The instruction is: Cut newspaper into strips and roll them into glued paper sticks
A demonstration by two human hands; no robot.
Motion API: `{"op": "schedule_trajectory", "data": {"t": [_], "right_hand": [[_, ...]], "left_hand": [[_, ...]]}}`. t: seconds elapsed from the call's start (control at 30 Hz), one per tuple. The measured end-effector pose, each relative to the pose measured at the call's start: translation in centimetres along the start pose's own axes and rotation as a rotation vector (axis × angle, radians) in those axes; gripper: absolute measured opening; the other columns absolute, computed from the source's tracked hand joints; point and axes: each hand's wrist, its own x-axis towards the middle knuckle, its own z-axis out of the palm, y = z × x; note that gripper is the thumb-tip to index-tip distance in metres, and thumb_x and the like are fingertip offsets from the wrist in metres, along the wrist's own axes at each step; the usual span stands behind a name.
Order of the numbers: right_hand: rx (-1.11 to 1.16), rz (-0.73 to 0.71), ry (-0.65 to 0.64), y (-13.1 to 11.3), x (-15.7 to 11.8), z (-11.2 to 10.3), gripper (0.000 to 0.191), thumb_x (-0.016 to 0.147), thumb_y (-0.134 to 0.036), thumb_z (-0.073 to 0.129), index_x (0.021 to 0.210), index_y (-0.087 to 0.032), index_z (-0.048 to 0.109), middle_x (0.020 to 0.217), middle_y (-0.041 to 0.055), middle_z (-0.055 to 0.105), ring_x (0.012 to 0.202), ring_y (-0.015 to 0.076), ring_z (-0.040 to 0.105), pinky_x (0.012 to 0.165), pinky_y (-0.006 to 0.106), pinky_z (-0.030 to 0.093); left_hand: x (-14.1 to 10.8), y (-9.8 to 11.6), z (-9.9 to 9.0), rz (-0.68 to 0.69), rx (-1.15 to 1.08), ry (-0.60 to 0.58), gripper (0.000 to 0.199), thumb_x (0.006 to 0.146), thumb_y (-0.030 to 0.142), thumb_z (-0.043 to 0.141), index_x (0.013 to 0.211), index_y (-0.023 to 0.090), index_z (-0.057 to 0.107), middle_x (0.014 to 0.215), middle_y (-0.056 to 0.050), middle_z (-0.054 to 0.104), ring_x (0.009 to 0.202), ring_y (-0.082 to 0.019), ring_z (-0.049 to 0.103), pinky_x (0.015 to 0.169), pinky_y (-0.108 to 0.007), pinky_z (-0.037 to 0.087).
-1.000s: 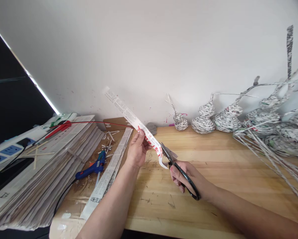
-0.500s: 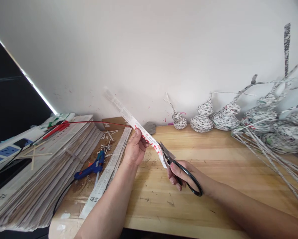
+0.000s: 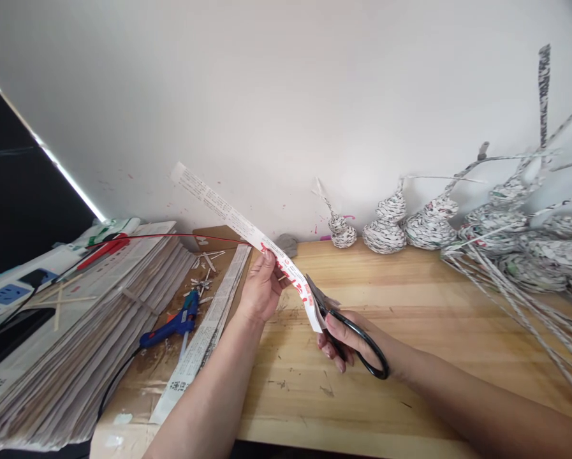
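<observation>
Between the thumb and fingers of my left hand (image 3: 263, 287) is a long printed newspaper strip (image 3: 223, 211) with red characters. It slants from the upper left down to the scissors, and its lower end curls downward. My right hand (image 3: 345, 335) is closed around the black handles of the scissors (image 3: 369, 347). Their blades lie against the strip's lower right end; how far they are parted is hard to make out. Both hands are above the wooden table (image 3: 314, 408).
At left are a tall newspaper stack (image 3: 99, 331), a power strip (image 3: 8, 293), a blue glue gun (image 3: 171, 325) and cut strips (image 3: 204, 331) on cardboard. Woven paper gourds (image 3: 384, 229) line the wall, with long paper rods (image 3: 520, 306) at right.
The strip's upper end has swung left and slightly up, and its lower end hangs a little lower. Both hands keep their holds, almost in place.
</observation>
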Motion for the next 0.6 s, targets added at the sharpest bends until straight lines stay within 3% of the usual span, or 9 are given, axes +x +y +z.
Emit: {"op": "schedule_trajectory", "data": {"t": [0.4,0.6], "right_hand": [[-0.024,-0.038,-0.028,-0.74,-0.3,-0.08,0.059,0.079,-0.074,0.046,0.077,-0.016,0.054,0.066,0.0008,0.053,0.049,0.008,0.051,0.042,0.019,0.04],[-0.049,-0.101,-0.032,-0.94,-0.32,-0.42,0.056,0.084,-0.071,0.042,0.079,-0.017,0.052,0.069,0.0008,0.054,0.049,0.0081,0.05,0.044,0.02,0.039]], "left_hand": [[-0.09,0.17,0.02,-0.02,0.139,0.036,0.037,0.07,0.05,0.074,0.081,0.019,0.057,0.065,0.002,0.062,0.054,-0.011,0.059,0.047,-0.021,0.049],[-0.19,-0.21,-0.06,-0.084,0.13,-0.025,0.032,0.073,0.047,0.072,0.08,0.018,0.06,0.064,0.002,0.063,0.052,-0.01,0.059,0.046,-0.02,0.048]]}}
